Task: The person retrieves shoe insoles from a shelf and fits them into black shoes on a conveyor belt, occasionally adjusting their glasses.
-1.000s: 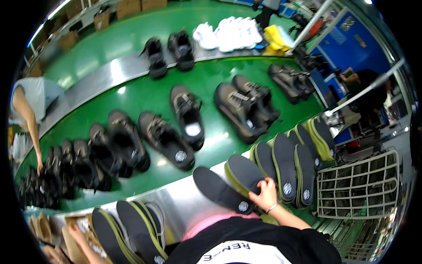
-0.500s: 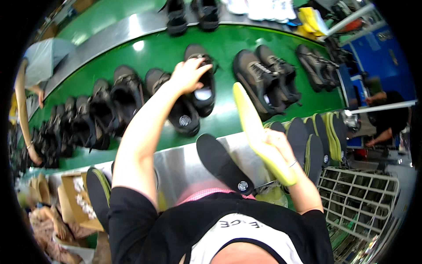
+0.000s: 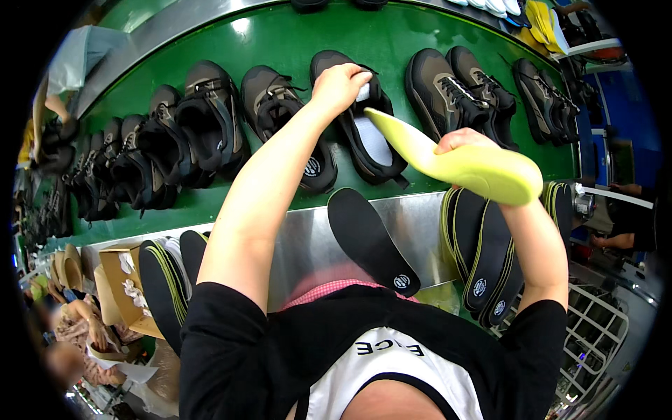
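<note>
Two hands work over a green conveyor belt [image 3: 280, 42] lined with dark shoes. Reaching far, the left hand [image 3: 341, 85] closes its fingers on the tongue of a dark shoe [image 3: 364, 119] near the belt's middle, holding it open. To the right, the right hand [image 3: 467, 143] grips a yellow-green insole [image 3: 455, 162], tip angled toward that shoe's opening. Nearer, a black insole [image 3: 371, 241] lies on the metal ledge [image 3: 308, 241], with stacked insoles [image 3: 486, 259] just right of it.
</note>
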Demonstrator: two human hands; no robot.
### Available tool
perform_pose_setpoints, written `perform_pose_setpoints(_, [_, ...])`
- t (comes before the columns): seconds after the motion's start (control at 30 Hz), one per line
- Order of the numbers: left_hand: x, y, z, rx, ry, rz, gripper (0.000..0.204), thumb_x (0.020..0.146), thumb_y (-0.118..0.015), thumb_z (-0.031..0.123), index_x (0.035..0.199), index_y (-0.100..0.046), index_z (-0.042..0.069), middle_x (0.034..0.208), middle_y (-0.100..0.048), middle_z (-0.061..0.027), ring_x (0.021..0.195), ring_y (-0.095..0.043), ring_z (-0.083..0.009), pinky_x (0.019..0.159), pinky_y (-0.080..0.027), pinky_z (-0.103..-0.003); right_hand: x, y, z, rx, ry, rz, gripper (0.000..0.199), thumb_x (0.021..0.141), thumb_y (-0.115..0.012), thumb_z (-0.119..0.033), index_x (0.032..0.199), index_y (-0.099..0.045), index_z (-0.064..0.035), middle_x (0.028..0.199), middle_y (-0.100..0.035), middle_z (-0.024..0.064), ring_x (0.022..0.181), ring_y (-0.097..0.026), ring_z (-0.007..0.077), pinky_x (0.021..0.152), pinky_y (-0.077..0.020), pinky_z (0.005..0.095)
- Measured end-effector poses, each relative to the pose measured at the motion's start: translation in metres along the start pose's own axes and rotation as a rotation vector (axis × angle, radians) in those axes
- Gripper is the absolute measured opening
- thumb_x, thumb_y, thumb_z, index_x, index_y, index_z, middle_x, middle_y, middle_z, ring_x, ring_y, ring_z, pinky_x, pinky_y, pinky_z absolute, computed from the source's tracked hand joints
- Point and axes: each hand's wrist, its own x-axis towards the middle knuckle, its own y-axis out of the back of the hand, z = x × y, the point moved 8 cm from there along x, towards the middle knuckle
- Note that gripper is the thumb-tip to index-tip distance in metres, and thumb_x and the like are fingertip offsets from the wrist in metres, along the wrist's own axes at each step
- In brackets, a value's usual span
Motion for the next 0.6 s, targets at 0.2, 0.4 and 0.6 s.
perform_pose_setpoints(0.2, [0.001,-0.009,-0.030,-0.161,0.151,-0.036,0.036,0.076,-0.059,0.034,0.092,-0.063,0.003,0.082,-0.064,-0.0126,0.076,-0.060,-0.0214,0.070,-0.045,-0.030,0.037,-0.015,0.014,-0.079,0.166,-0.313,0.039,0.058,-0.072,-0.001,0.092,-0.055,-0.0057,0.089,-0.056,0.0062,0.085,-0.053,0.0167,0.072,-0.0433,0.0269])
perform_pose_setpoints(0.4, [-0.001,-0.018,-0.042,-0.290,0.314,-0.054,0.028,0.078,-0.061,0.025,0.086,-0.062,-0.002,0.075,-0.062,-0.0052,0.065,-0.054,-0.0101,0.060,-0.042,-0.025,0.052,-0.031,-0.008,-0.222,0.295,-0.418,0.025,0.059,-0.067,-0.001,0.082,-0.057,-0.0047,0.078,-0.059,0.0109,0.076,-0.058,0.0203,0.068,-0.0454,0.0275])
perform_pose_setpoints(0.6, [-0.011,-0.040,-0.050,-0.428,0.249,0.050,0.028,0.080,-0.059,0.023,0.088,-0.061,-0.003,0.074,-0.061,-0.0038,0.065,-0.053,-0.0092,0.060,-0.042,-0.024,0.078,-0.050,0.032,-0.912,-0.100,-0.066,0.019,0.067,-0.052,-0.015,0.063,-0.060,0.0005,0.073,-0.055,0.0191,0.066,-0.055,0.0328,0.063,-0.0450,0.0388])
